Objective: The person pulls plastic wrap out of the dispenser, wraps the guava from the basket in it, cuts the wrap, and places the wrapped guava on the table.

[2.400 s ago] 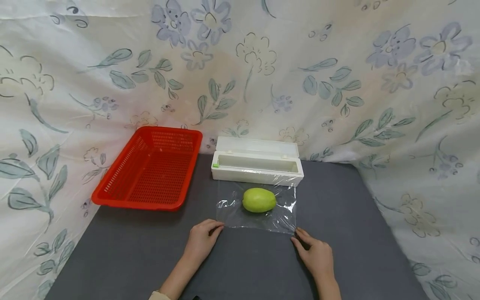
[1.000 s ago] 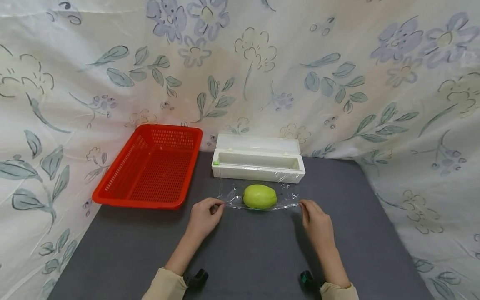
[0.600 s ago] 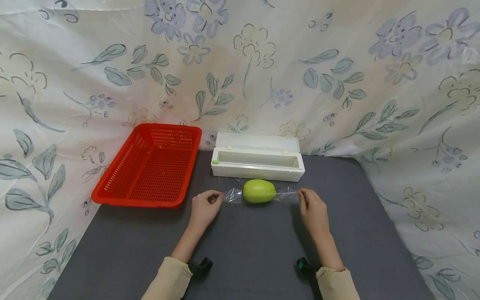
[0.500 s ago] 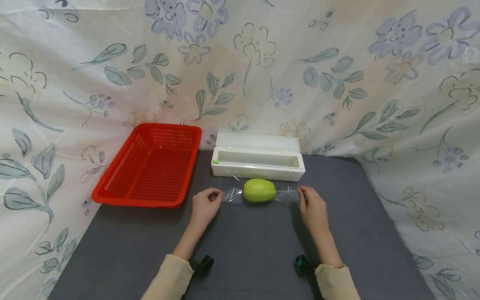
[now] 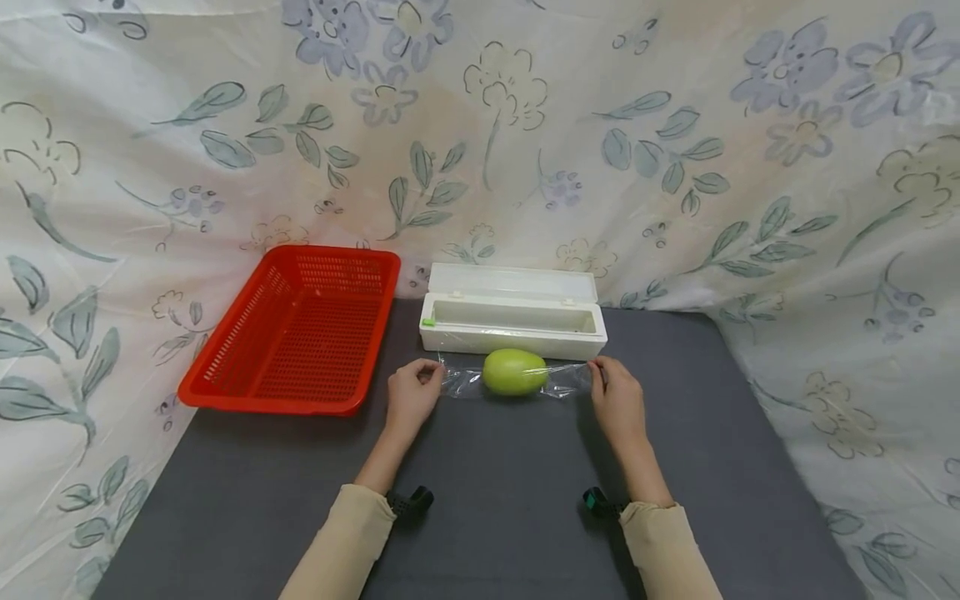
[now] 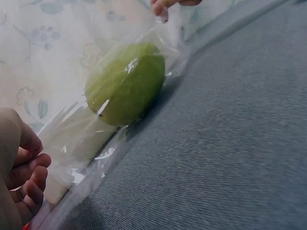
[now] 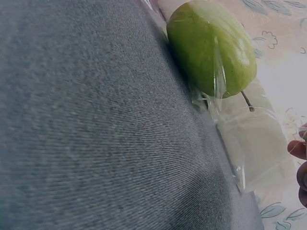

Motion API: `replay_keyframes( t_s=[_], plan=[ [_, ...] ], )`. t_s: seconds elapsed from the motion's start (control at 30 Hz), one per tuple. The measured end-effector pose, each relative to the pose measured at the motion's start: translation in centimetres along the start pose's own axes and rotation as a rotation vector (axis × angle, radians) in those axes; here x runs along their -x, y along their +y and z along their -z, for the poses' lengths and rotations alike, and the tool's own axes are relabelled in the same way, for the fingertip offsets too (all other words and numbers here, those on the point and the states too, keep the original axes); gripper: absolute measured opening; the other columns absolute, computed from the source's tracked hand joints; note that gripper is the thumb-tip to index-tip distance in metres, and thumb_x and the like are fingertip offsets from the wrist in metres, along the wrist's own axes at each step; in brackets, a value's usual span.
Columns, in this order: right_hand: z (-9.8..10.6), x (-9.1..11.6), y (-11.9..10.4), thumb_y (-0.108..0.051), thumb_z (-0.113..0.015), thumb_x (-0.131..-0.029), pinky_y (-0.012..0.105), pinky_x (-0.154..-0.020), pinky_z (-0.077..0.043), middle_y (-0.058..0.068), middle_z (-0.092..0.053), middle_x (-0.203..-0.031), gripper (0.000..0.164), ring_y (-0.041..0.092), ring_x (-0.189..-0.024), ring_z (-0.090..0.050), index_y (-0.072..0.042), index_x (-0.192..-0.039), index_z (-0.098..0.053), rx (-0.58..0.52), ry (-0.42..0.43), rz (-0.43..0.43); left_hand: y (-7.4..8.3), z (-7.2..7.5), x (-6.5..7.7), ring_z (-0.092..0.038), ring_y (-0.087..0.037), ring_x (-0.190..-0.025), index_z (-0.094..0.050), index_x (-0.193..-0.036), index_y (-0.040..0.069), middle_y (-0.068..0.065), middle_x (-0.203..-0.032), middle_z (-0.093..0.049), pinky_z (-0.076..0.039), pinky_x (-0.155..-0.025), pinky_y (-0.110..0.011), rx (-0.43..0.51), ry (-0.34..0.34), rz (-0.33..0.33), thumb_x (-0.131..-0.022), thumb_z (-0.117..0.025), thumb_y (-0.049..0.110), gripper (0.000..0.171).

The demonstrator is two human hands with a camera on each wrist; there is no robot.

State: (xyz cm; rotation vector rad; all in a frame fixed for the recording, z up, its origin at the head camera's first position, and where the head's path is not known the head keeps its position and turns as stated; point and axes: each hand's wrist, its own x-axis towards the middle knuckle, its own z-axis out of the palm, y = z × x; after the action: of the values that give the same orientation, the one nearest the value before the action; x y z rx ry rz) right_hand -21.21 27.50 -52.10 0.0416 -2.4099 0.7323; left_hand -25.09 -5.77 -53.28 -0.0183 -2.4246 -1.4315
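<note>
A green, pear-like fruit point(image 5: 514, 372) lies on the dark grey table, with clear cling film point(image 5: 564, 381) drawn over it from the front. My left hand point(image 5: 409, 395) pinches one corner of the film between thumb and fingers, left of the fruit. At the right side my right hand point(image 5: 622, 402) pinches the other corner. The left wrist view shows the film stretched across the fruit point(image 6: 125, 84) from hand to hand. A thin brown stem point(image 7: 247, 101) sticks out of the fruit in the right wrist view, where only some fingertips point(image 7: 298, 149) appear at the edge.
Just behind the fruit stands a long white cling film box point(image 5: 517, 340), its lid point(image 5: 513, 282) raised and a small green slider point(image 5: 428, 322) at its left end. A red slotted basket point(image 5: 191, 390) is at the left. Floral cloth point(image 5: 510, 167) hangs behind the table.
Both hands have lifted the film's near edge off the table and carried it away from me, folding it over the fruit. The fruit has shifted slightly toward the box.
</note>
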Motion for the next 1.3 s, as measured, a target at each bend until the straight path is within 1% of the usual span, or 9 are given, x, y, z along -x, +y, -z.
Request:
replay_keyframes(
  t_s=[0.17,0.33,0.4,0.53,0.63,0.77,0.9,1.13,1.3],
  plan=[
    [-0.3,-0.8,0.2,-0.010,-0.069,-0.104,0.059,-0.076,-0.055,0.023,-0.075,-0.104,0.016,0.044,-0.087,-0.072,0.005,-0.107,-0.074,0.010,-0.009,0.003,0.2,-0.4,-1.0,-0.066,-0.020,-0.066,-0.084,-0.096,0.005,-0.007,-0.076,-0.076,-0.052,-0.065,-0.035,-0.010,-0.004,0.040,-0.096,-0.077,0.016,0.013],
    [-0.8,-1.2,0.2,-0.011,-0.071,-0.103,0.058,-0.071,-0.055,0.023,-0.076,-0.104,0.016,0.041,-0.080,-0.071,0.005,-0.106,-0.075,0.031,-0.030,-0.016,-0.1,-0.8,-1.6,-0.073,-0.024,-0.073,-0.084,-0.096,0.003,-0.009,-0.080,-0.079,-0.056,-0.071,-0.041,-0.019,-0.018,0.065,-0.095,-0.076,0.014,0.013],
    [-1.1,-1.3,0.2,-0.011,-0.071,-0.103,0.058,-0.072,-0.056,0.023,-0.076,-0.104,0.016,0.042,-0.082,-0.071,0.004,-0.106,-0.075,0.038,-0.049,-0.029,-0.3,-1.0,-1.8,-0.072,-0.025,-0.072,-0.084,-0.096,0.003,-0.010,-0.080,-0.078,-0.056,-0.070,-0.041,-0.027,-0.018,0.064,-0.095,-0.077,0.013,0.013],
    [-1.6,-1.5,0.3,-0.012,-0.072,-0.102,0.061,-0.082,-0.055,0.023,-0.076,-0.106,0.017,0.045,-0.094,-0.072,0.003,-0.107,-0.075,0.044,-0.092,-0.064,-0.7,-1.3,-2.2,-0.073,-0.025,-0.071,-0.085,-0.096,0.002,-0.010,-0.081,-0.079,-0.056,-0.070,-0.040,-0.035,-0.025,0.061,-0.094,-0.078,0.012,0.012],
    [-1.9,-1.5,0.5,-0.012,-0.071,-0.103,0.062,-0.085,-0.054,0.023,-0.076,-0.107,0.017,0.046,-0.100,-0.072,0.003,-0.107,-0.075,0.046,-0.118,-0.084,-0.9,-1.4,-2.4,-0.073,-0.024,-0.071,-0.085,-0.097,0.004,-0.010,-0.083,-0.080,-0.057,-0.071,-0.041,-0.040,-0.047,0.065,-0.095,-0.078,0.013,0.012],
    [-2.4,-1.5,0.8,-0.014,-0.070,-0.104,0.062,-0.086,-0.054,0.023,-0.076,-0.108,0.018,0.046,-0.100,-0.073,0.002,-0.106,-0.076,0.057,-0.136,-0.102,-1.0,-1.7,-2.5,-0.073,-0.023,-0.071,-0.086,-0.099,0.006,-0.007,-0.084,-0.080,-0.058,-0.072,-0.042,-0.065,-0.079,0.078,-0.095,-0.077,0.016,0.014],
    [-2.9,-1.4,1.0,-0.016,-0.070,-0.104,0.061,-0.086,-0.055,0.021,-0.076,-0.108,0.018,0.045,-0.100,-0.072,0.001,-0.106,-0.076,0.080,-0.172,-0.110,-1.2,-2.2,-2.7,-0.072,-0.023,-0.073,-0.087,-0.098,0.008,-0.006,-0.083,-0.080,-0.058,-0.072,-0.044,-0.104,-0.079,0.080,-0.094,-0.079,0.018,0.014],
    [-3.3,-1.2,0.7,-0.018,-0.072,-0.103,0.059,-0.084,-0.056,0.018,-0.071,-0.104,0.019,0.041,-0.096,-0.069,-0.001,-0.104,-0.078,0.110,-0.241,-0.090,-1.0,-2.8,-2.9,-0.074,-0.030,-0.080,-0.087,-0.097,0.008,-0.008,-0.088,-0.081,-0.059,-0.079,-0.049,-0.127,-0.080,0.056,-0.093,-0.081,0.014,0.010],
    [-3.6,-1.0,0.6,-0.017,-0.074,-0.102,0.058,-0.088,-0.056,0.018,-0.072,-0.106,0.018,0.040,-0.097,-0.070,0.000,-0.107,-0.079,0.106,-0.281,-0.098,-0.7,-3.3,-3.1,-0.075,-0.031,-0.080,-0.087,-0.092,0.009,-0.007,-0.086,-0.081,-0.060,-0.080,-0.048,-0.166,-0.099,0.041,-0.090,-0.084,0.014,0.007]
  ],
)
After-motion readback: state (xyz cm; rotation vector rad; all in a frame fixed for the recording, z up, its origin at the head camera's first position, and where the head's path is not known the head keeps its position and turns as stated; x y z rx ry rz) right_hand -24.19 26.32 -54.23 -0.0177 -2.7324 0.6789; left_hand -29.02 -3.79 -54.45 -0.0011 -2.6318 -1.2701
